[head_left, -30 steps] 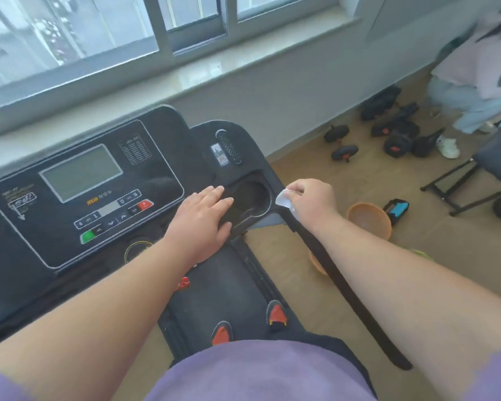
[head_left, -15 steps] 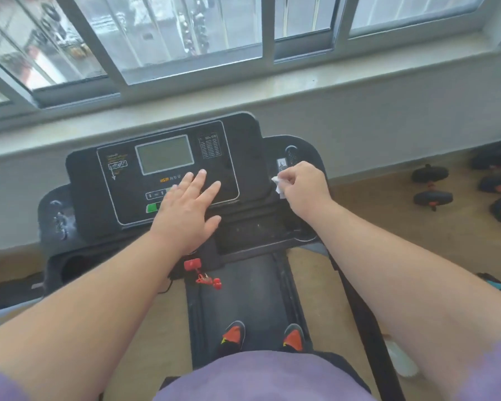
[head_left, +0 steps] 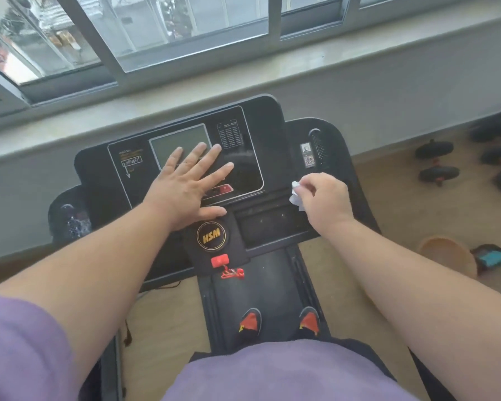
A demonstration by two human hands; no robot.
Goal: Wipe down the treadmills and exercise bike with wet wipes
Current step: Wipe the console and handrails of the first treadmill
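I stand on a black treadmill whose console faces me below a window. My left hand lies flat, fingers spread, on the console's control panel and lower screen edge. My right hand pinches a crumpled white wet wipe against the console's right side, just below a QR sticker and speaker grille. A red safety key with its cord hangs under the round HSM badge. The belt runs down to my two orange-toed shoes.
Dumbbells lie on the wooden floor at the right by the wall. An orange bowl-like basin and a blue-black object sit right of the treadmill. A window sill runs close behind the console.
My view has swung left and centred on the console. My left hand slid up onto the panel. My right hand with the wipe went from the cup holder to the console's right side.
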